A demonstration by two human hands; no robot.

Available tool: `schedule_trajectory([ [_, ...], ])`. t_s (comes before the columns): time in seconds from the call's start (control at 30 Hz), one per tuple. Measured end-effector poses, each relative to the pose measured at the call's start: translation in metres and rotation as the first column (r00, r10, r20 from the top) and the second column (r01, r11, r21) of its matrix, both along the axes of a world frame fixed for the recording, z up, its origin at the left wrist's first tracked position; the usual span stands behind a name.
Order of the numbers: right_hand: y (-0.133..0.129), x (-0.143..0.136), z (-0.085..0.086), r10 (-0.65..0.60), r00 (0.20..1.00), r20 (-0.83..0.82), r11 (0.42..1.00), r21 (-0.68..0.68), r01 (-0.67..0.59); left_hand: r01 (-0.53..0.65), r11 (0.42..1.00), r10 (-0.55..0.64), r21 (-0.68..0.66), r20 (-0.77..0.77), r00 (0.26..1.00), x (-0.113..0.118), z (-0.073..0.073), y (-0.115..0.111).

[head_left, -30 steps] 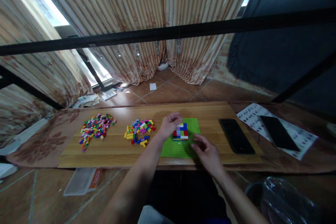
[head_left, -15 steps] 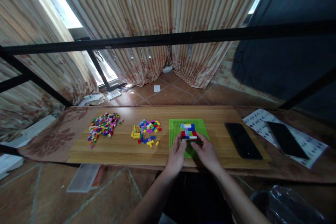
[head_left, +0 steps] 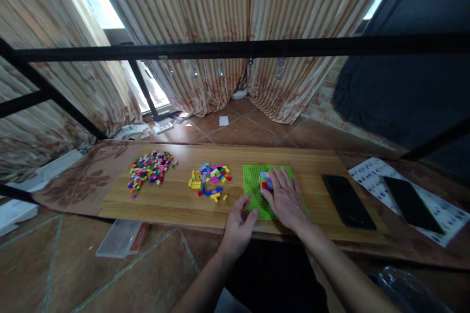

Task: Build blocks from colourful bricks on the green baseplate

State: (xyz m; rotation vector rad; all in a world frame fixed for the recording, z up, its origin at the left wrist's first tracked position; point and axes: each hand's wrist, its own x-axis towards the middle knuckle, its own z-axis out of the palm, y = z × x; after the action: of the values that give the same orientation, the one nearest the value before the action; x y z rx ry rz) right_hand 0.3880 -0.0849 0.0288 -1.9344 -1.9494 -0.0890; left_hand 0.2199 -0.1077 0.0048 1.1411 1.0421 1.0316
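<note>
A small block build in blue, red and other colours stands on the green baseplate. My right hand lies over the build with its fingers stretched out, covering its right part. At the baseplate's near left corner is my left hand, its thumb and fingers curled but apart, with nothing visible between them. Left of the plate lies a loose group of toy bricks, yellow, blue and purple among them. Farther left is a pile of smaller, mixed-colour bricks.
The wooden board bears all these. On its right lies a black phone; beyond it, another dark device rests on a printed sheet. A black metal bar crosses behind. A clear plastic box sits on the floor.
Both hands were at the near side of the build. The left has let go and drawn back left and nearer; the right has moved up over the build and flattened. The view shifted slightly.
</note>
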Motion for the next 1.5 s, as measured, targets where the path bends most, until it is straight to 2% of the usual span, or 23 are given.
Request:
schedule_trajectory([
  [0.13,-0.004,-0.001,-0.011,0.013,0.998,0.061,1.000,-0.008,-0.013,-0.039,0.998,0.044,0.047,-0.103,0.994,-0.026,0.003,-0.005],
  [0.33,-0.004,0.004,-0.021,0.035,0.993,0.109,0.999,0.036,-0.040,-0.124,0.986,0.145,0.110,-0.217,0.965,-0.055,-0.006,-0.006],
  [0.43,-0.004,0.005,-0.022,0.038,0.992,0.120,0.998,0.047,-0.044,-0.161,0.978,0.189,0.136,-0.234,0.954,-0.066,-0.009,-0.005],
  [0.53,-0.005,0.000,-0.016,0.015,0.994,0.108,0.998,0.061,-0.022,-0.199,0.967,0.237,0.160,-0.271,0.933,-0.080,-0.009,-0.002],
  [0.67,-0.014,-0.029,-0.003,0.022,0.999,0.048,0.988,0.154,-0.029,-0.223,0.941,0.307,0.256,-0.365,0.879,-0.103,-0.010,0.007],
  [0.73,-0.022,-0.053,-0.001,0.102,0.995,0.004,0.978,0.180,-0.101,-0.214,0.921,0.341,0.325,-0.411,0.845,-0.114,-0.010,0.013],
  [0.8,-0.032,-0.080,-0.005,0.249,0.968,-0.029,0.961,0.136,-0.243,-0.194,0.900,0.369,0.389,-0.448,0.815,-0.122,-0.008,0.019],
  [0.9,-0.045,-0.115,-0.017,0.381,0.921,-0.082,0.925,0.052,-0.377,-0.165,0.874,0.408,0.458,-0.504,0.761,-0.129,-0.007,0.028],
  [1.03,-0.052,-0.137,-0.033,0.441,0.890,-0.115,0.896,0.007,-0.443,-0.170,0.843,0.471,0.511,-0.548,0.692,-0.134,-0.007,0.038],
  [1.13,-0.046,-0.139,-0.037,0.449,0.888,-0.101,0.891,-0.033,-0.454,-0.180,0.832,0.499,0.525,-0.565,0.657,-0.136,-0.008,0.045],
  [1.3,-0.023,-0.139,-0.038,0.424,0.901,-0.095,0.899,-0.074,-0.431,-0.152,0.842,0.494,0.518,-0.628,0.601,-0.136,-0.007,0.056],
  [1.4,-0.012,-0.138,-0.039,0.400,0.910,-0.109,0.911,-0.057,-0.408,-0.131,0.845,0.489,0.519,-0.649,0.582,-0.133,-0.006,0.057],
  [1.5,-0.012,-0.136,-0.041,0.387,0.913,-0.126,0.917,-0.047,-0.396,-0.110,0.854,0.473,0.509,-0.669,0.574,-0.131,-0.006,0.054],
])
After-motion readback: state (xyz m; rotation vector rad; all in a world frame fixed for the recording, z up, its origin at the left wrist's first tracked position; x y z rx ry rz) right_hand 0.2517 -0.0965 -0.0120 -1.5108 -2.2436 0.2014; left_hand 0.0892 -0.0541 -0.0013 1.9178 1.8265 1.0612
